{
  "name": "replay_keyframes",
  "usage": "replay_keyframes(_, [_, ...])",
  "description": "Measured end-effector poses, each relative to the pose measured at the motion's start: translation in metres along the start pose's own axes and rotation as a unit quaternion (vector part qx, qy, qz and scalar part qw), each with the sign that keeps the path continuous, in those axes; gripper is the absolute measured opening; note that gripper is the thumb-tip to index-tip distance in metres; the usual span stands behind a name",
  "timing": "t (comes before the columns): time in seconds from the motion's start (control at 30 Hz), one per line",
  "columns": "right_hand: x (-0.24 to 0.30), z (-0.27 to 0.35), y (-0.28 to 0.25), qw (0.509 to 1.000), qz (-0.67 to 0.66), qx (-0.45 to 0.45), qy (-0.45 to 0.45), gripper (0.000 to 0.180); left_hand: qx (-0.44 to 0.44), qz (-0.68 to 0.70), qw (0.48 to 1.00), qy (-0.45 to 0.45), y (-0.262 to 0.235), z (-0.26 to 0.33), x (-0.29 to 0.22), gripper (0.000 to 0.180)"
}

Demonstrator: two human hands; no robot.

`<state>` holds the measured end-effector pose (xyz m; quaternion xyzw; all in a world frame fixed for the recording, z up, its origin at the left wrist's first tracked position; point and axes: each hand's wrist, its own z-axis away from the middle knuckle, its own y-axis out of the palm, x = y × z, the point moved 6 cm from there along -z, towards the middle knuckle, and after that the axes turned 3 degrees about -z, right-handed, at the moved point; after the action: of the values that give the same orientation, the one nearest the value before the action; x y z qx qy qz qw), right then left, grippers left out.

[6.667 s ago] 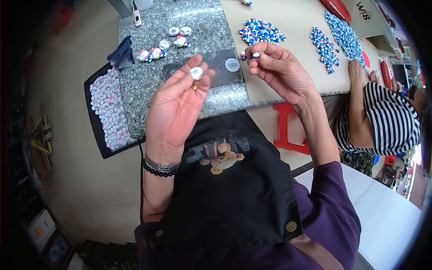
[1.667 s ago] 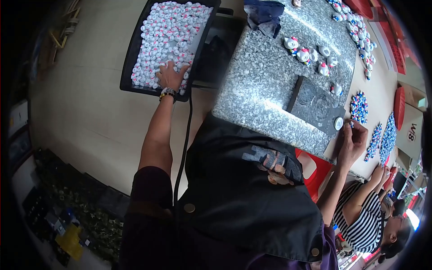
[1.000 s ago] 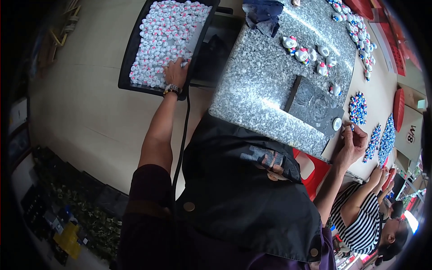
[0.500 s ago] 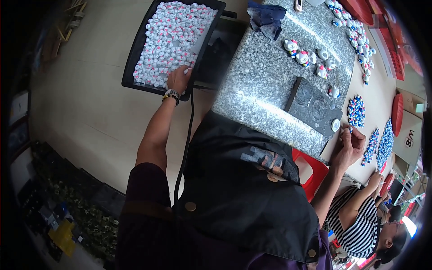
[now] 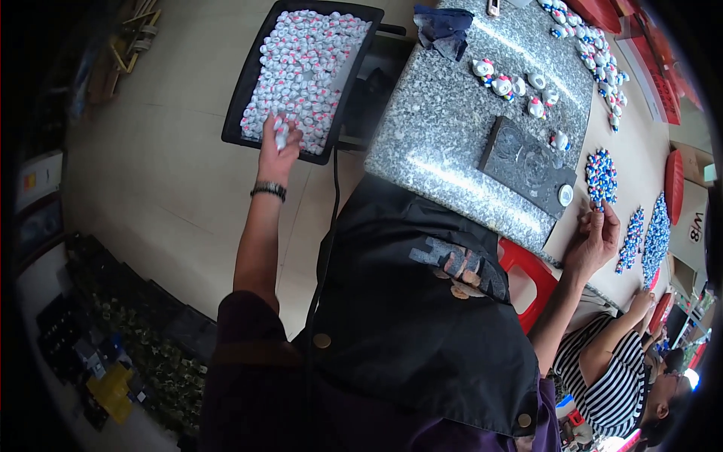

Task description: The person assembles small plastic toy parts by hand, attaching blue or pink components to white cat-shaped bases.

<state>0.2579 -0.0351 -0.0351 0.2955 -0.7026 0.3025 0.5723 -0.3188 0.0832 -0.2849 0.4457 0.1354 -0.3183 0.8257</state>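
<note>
My left hand [image 5: 277, 151] is over the near edge of a black tray [image 5: 230, 124]. Its fingers are curled around a couple of small white toy heads [image 5: 282, 137] with pink marks. Many more such heads [image 5: 312, 68] fill the tray. At the right, my right hand [image 5: 596, 239] pinches a small blue-and-white toy body [image 5: 599, 207], partly hidden by the fingertips. That hand is beside a cluster of similar toy bodies [image 5: 601, 175]. On the granite slab, a dark block [image 5: 526, 166] with round hollows lies near my right hand, with a round white piece [image 5: 565, 195] on its corner.
Several assembled white figures [image 5: 502, 85] stand on the granite slab [image 5: 429, 113], near a dark blue cloth [image 5: 444, 30]. More figures [image 5: 602, 68] and piles of blue bodies [image 5: 657, 241] lie on the table beyond. A person in a striped top [image 5: 602, 369] works at the right, near a red stool [image 5: 531, 279].
My left hand has turned palm up and lifted slightly, with white heads now showing in it. My right hand stays by the cluster of blue bodies. The whole view has shifted a little.
</note>
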Motion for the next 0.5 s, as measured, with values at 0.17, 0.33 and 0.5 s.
replay_keyframes(0.17, [-0.005, -0.002, -0.016, 0.994, -0.060, -0.023, 0.085, 0.022, -0.031, -0.120, 0.992, -0.008, -0.013, 0.125, 0.041, 0.024])
replay_keyframes(0.33, [0.034, -0.001, 0.019, 0.997, 0.014, 0.068, 0.017, 0.017, 0.149, -0.283, 0.925, -0.205, 0.108, 0.211, 0.046, 0.023])
replay_keyframes(0.5, [0.084, 0.007, 0.063, 0.906, 0.282, 0.205, -0.242, 0.015, 0.233, -0.520, 0.810, -0.142, 0.202, 0.215, 0.070, 0.018])
